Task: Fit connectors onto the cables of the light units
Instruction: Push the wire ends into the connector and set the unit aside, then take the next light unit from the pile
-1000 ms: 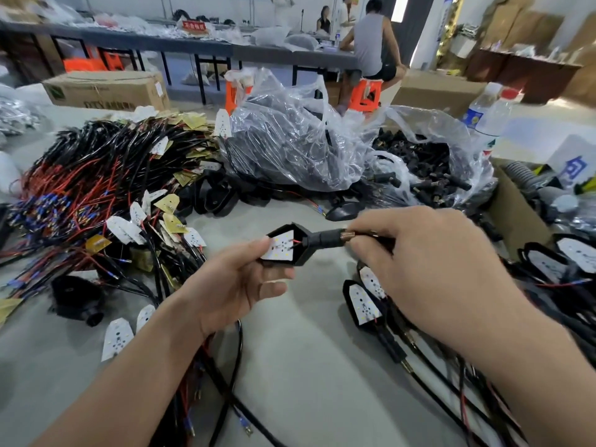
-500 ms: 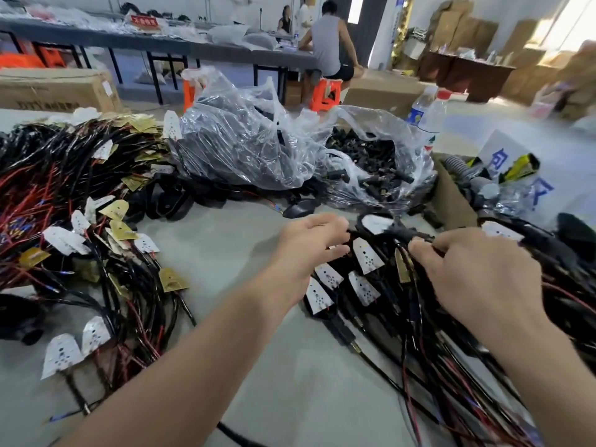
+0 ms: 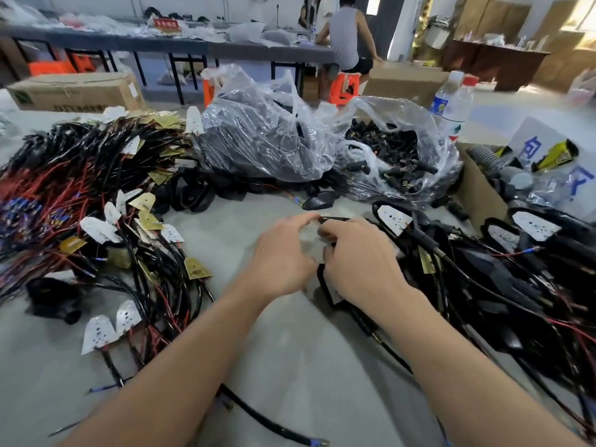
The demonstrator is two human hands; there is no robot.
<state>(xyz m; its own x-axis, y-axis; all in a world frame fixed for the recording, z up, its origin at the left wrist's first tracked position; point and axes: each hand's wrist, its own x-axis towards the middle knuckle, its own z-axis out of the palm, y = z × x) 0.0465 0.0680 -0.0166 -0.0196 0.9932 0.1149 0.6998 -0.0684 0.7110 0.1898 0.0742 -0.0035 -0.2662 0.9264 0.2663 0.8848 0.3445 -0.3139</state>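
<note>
My two hands meet at the middle of the grey table. My left hand (image 3: 283, 253) pinches the tip of a thin black cable (image 3: 335, 218) between forefinger and thumb. Fingers curled, my right hand (image 3: 358, 259) holds the same cable, just right of the left hand. A black light unit (image 3: 325, 287) with a white board lies partly hidden under my right hand. To the right spreads a heap of black light units (image 3: 483, 269) with cables. An open clear bag of black connectors (image 3: 396, 156) lies behind my hands.
A tangle of red and black wires with white and gold boards (image 3: 96, 204) fills the left. A second plastic bag (image 3: 264, 133), two water bottles (image 3: 451, 101) and a cardboard box (image 3: 477, 188) stand behind. A person (image 3: 345, 37) sits at a far table.
The light unit I held in both hands a second ago is gone from them. Both hands reached over the right heap, then came together on a cable at its left edge.
</note>
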